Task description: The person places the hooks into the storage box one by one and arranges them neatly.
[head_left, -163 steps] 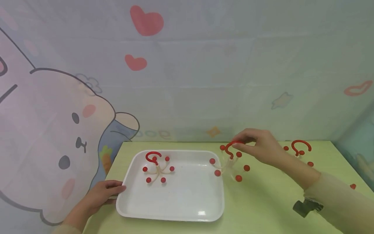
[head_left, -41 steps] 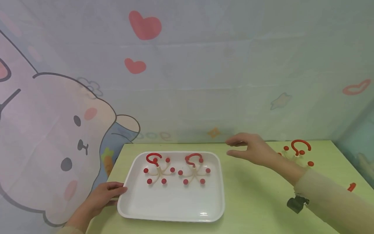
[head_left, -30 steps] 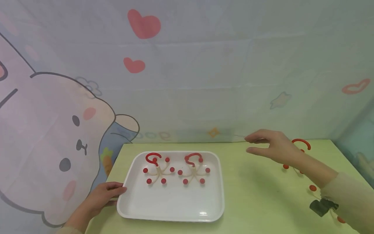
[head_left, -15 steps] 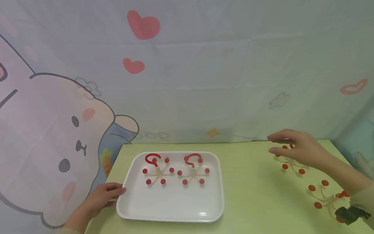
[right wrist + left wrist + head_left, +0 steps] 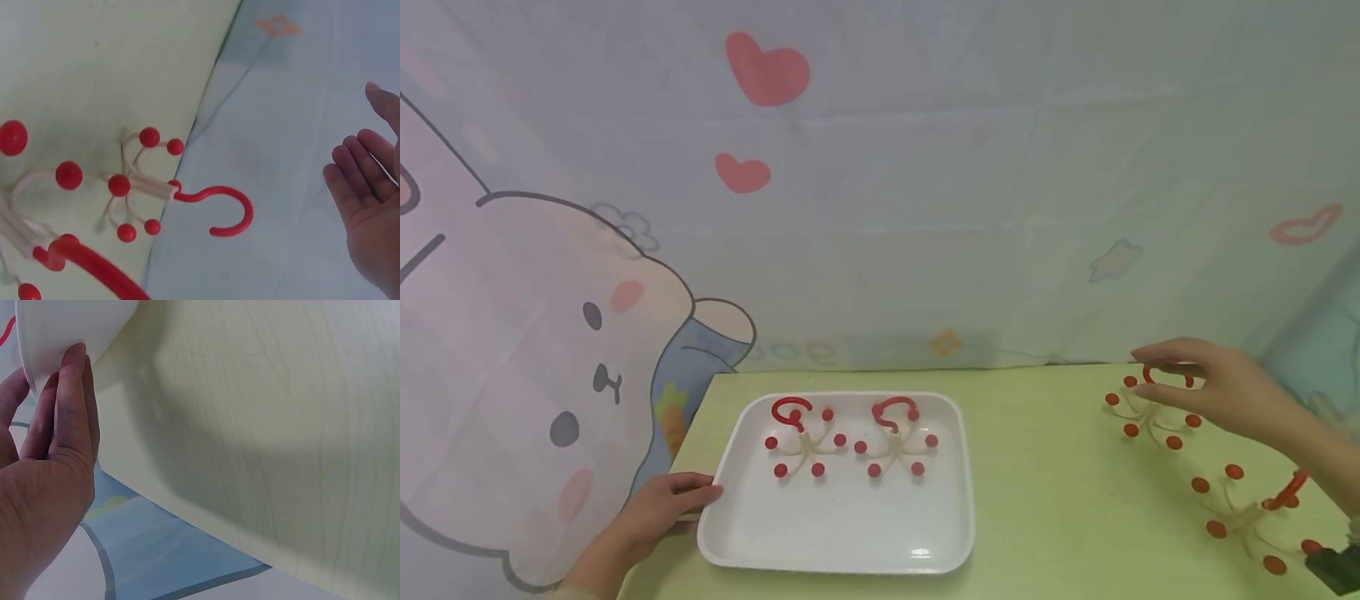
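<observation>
Farther right than half a second ago, the person's right hand [image 5: 1236, 396] has come beside the rear hanger [image 5: 150, 185], thumb and fingers spread with a gap between; from the right wrist view it stands apart from the red hook [image 5: 248, 212].

Nearest the person, at the right front of the pale green tabletop [image 5: 1052, 500], sits the front hanger [image 5: 1249, 517], cream, six-armed, with red ball tips [image 5: 1216, 529]. Over on the other side, the left hand [image 5: 658, 508] pinches the white tray [image 5: 850, 529] at its left rim, thumb on the rim, fingers against the outer wall. Toward the back of that tray, a left tray hanger [image 5: 806, 444] and a right tray hanger [image 5: 895, 446] stand side by side, hooks up. Farther off, the rear hanger rests near the tabletop's back edge, partly covered by the hand. Behind hangs a backdrop [image 5: 925, 208] printed with a white rabbit [image 5: 512, 375] and pink hearts [image 5: 767, 71].
</observation>
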A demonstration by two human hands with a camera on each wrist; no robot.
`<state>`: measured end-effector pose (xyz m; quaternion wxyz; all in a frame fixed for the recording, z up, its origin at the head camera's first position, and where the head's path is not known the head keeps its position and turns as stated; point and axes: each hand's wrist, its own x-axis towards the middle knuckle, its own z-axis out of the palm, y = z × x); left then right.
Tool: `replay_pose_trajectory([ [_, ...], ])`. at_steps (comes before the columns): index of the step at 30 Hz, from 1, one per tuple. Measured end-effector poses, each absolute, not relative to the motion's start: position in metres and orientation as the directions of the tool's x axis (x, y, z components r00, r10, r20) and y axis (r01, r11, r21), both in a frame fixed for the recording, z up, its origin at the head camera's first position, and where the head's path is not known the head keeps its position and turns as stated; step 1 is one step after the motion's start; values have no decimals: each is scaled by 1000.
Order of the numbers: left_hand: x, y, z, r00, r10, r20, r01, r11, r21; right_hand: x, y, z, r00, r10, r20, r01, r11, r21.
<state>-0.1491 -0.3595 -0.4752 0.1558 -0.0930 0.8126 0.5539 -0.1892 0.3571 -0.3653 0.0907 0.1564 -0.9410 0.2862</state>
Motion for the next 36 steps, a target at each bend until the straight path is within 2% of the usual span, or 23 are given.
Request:
replay_pose_trajectory([
  [5,-148,-360,-474,-933,39,-357,-317,376,871,-196,372,-368,-940,-207,270,-320,808,-494],
  [12,-149,-358,-475,-930,-24,-368,-348,387,854,-204,387,-367,-953,-176,248,-275,846,-456],
  [24,-149,-361,-476,-933,18,-360,-327,376,867,-220,398,-381,-926,-253,280,-333,896,-293],
  [29,-150,-360,-476,-933,6,-360,-331,381,863,-228,400,-392,-926,-264,269,-336,900,-277],
  [36,-148,-361,-475,-936,49,-348,-308,362,880,-236,402,-402,-930,-252,268,-331,891,-310],
])
